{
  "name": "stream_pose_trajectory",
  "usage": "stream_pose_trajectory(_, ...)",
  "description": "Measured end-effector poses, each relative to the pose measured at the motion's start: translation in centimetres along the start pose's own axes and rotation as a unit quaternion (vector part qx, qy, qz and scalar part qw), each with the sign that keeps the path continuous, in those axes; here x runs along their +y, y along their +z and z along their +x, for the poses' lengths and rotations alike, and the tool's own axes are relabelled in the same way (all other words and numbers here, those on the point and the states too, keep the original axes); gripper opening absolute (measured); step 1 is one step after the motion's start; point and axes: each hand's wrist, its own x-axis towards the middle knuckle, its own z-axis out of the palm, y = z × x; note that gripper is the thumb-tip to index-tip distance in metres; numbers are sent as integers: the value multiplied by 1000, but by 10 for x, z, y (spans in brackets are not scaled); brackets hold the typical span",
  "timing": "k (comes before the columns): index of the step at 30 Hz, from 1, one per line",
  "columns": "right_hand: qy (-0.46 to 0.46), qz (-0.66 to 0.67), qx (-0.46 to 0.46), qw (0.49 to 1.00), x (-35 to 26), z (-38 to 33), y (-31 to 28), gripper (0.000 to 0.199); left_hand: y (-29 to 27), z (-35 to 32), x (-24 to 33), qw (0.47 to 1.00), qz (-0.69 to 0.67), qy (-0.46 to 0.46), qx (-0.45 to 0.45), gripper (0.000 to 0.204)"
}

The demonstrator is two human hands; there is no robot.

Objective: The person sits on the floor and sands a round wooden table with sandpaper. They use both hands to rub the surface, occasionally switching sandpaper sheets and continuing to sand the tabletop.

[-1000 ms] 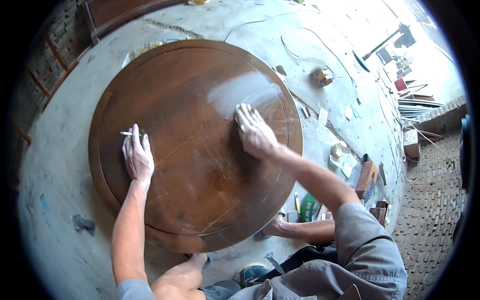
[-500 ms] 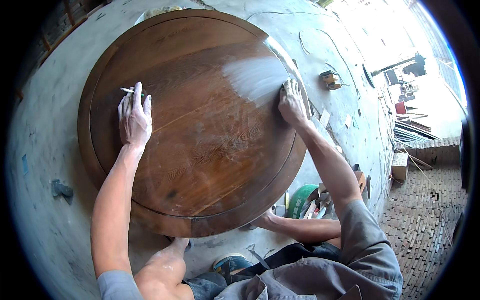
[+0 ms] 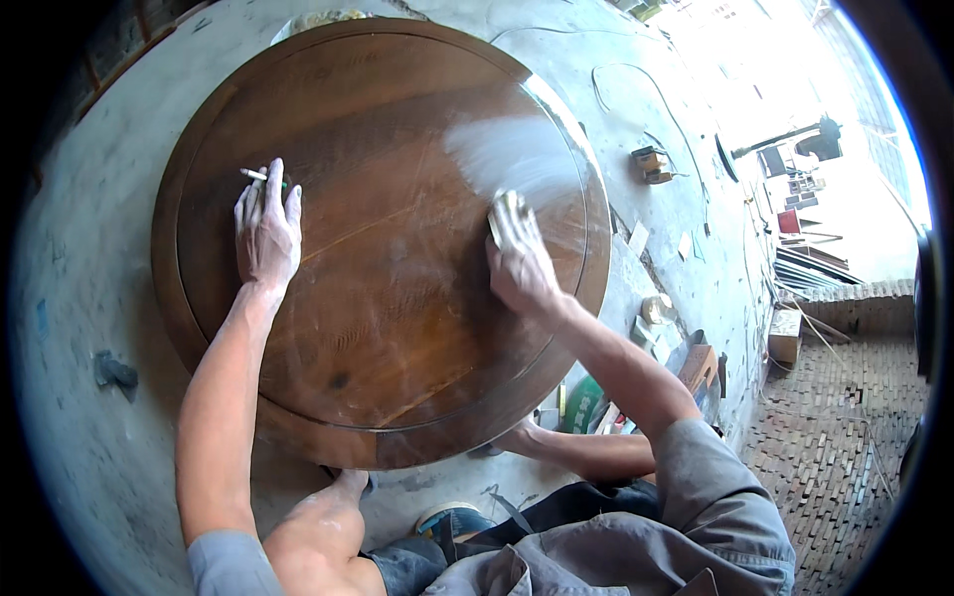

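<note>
Hands [image 3: 266, 230] on round tabletop [image 3: 397, 328]

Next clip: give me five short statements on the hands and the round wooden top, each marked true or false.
1. The left hand lies flat on the round wooden top. True.
2. The left hand has a cigarette between its fingers. True.
3. The right hand hangs in the air off the top. False: it presses a small pad against the wood.
4. The top stands on grass. False: it lies on a grey concrete floor.
5. A pale dusty patch lies beyond the right hand. True.
</note>
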Motion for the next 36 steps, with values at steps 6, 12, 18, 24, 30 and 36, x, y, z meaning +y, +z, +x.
stream_pose_trajectory(6,149,-24,56,987,114,12,-6,59,6,7,11,1000,-9,-3,0,51)
stream_pose_trajectory(12,-35,73,-40,996,-16,-9,-17,65,-6,2,-4,1000,-15,-6,-12,49)
stream_pose_trajectory(18,62,-383,-73,919,85,2,8,60,6,9,15,999,-13,31,13,48)
stream_pose_trajectory(24,-7,-89,6,996,33,-17,-14,63,-6,8,3,1000,-8,13,-13,49)
stream_pose_trajectory(30,65,-281,-69,955,15,-3,-7,65,-10,4,-3,999,8,3,-32,49)
stream_pose_trajectory(36,59,-252,25,966,103,-29,-10,66,0,8,16,999,-27,-1,-30,50)
